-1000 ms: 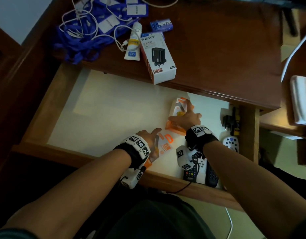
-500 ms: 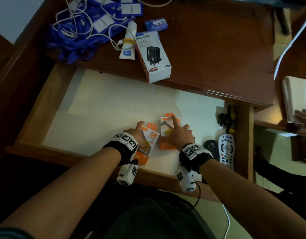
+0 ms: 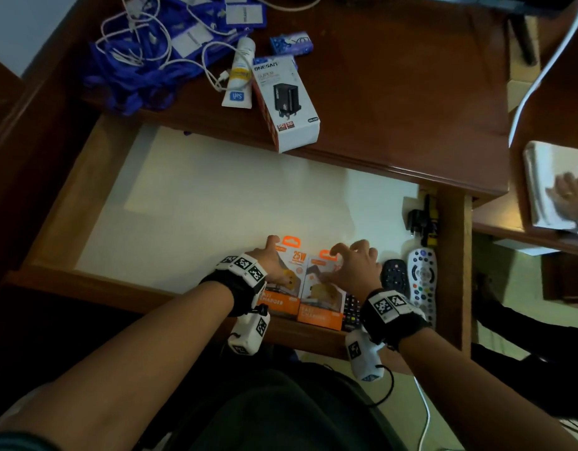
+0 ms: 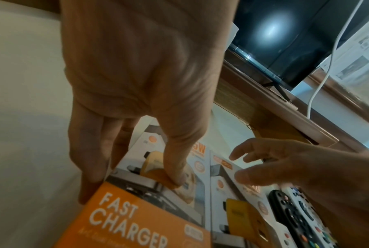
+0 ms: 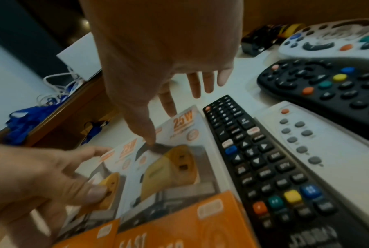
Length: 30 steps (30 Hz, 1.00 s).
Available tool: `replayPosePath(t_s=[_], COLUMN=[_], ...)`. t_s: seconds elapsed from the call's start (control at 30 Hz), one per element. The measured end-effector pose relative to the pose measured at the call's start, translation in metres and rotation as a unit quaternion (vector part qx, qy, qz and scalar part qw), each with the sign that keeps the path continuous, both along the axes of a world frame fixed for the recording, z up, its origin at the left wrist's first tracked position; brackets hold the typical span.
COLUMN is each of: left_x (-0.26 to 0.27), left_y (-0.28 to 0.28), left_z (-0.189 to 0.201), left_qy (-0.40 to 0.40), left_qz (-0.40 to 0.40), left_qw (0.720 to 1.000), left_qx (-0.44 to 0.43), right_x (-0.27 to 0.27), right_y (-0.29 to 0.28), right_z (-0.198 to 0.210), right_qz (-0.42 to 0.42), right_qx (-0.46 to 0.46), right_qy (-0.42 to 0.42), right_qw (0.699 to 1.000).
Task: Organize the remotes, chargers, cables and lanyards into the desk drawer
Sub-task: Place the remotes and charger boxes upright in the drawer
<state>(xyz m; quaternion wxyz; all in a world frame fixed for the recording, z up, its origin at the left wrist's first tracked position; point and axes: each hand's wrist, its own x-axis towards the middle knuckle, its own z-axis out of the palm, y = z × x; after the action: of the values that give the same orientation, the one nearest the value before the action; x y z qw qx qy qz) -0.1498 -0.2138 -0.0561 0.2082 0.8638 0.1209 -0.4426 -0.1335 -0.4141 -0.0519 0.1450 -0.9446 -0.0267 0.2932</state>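
Observation:
Two orange and white fast-charger packs lie side by side at the front of the open drawer point(image 3: 183, 203). My left hand point(image 3: 270, 258) holds the left pack point(image 3: 292, 271), thumb on its blister point(image 4: 177, 177) and fingers down its left edge. My right hand point(image 3: 356, 265) hovers over the right pack point(image 3: 323, 301) with fingers spread and straight; only the thumb touches it point(image 5: 149, 139). A long black remote point(image 5: 260, 167) lies against the right pack. A white remote point(image 5: 319, 147), a rounded black remote point(image 3: 394, 275) and a white rounded remote point(image 3: 422, 278) lie further right.
A black plug charger point(image 3: 417, 219) sits in the drawer's far right corner. On the desk top are a ONESAM charger box point(image 3: 286, 102), a tube point(image 3: 240, 76), a small blue box point(image 3: 291, 43), blue lanyards point(image 3: 144, 70) and white cables point(image 3: 141, 43). Another person's hand point(image 3: 570, 196) rests on papers at the right.
Both hands drew the two charger packs back toward the drawer's front edge and squared them side by side next to the remotes. The right hand's fingers have lifted and spread.

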Motion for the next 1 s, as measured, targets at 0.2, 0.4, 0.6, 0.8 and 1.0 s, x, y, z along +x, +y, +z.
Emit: replayPosePath(t_s=[0.2, 0.4, 0.6, 0.8, 1.0], left_x=[-0.002, -0.009, -0.01, -0.012, -0.013], left_y=[0.001, 0.0, -0.002, -0.001, 0.014], left_z=[-0.001, 0.0, 0.001, 0.001, 0.0], left_qy=[0.016, 0.038, 0.031, 0.031, 0.021], left_qz=[0.052, 0.046, 0.044, 0.063, 0.119], left_qw=[0.999, 0.998, 0.998, 0.998, 0.992], left_qx=[0.002, 0.003, 0.019, 0.007, -0.038], right_x=[0.016, 0.015, 0.012, 0.014, 0.02], right_y=[-0.015, -0.02, -0.022, -0.02, -0.009], right_z=[-0.009, -0.01, -0.011, -0.01, -0.007], right_qz=[0.012, 0.037, 0.047, 0.021, -0.019], right_qx=[0.024, 0.016, 0.031, 0.043, 0.028], right_qy=[0.061, 0.068, 0.057, 0.07, 0.07], right_qw=[0.998, 0.997, 0.997, 0.996, 0.997])
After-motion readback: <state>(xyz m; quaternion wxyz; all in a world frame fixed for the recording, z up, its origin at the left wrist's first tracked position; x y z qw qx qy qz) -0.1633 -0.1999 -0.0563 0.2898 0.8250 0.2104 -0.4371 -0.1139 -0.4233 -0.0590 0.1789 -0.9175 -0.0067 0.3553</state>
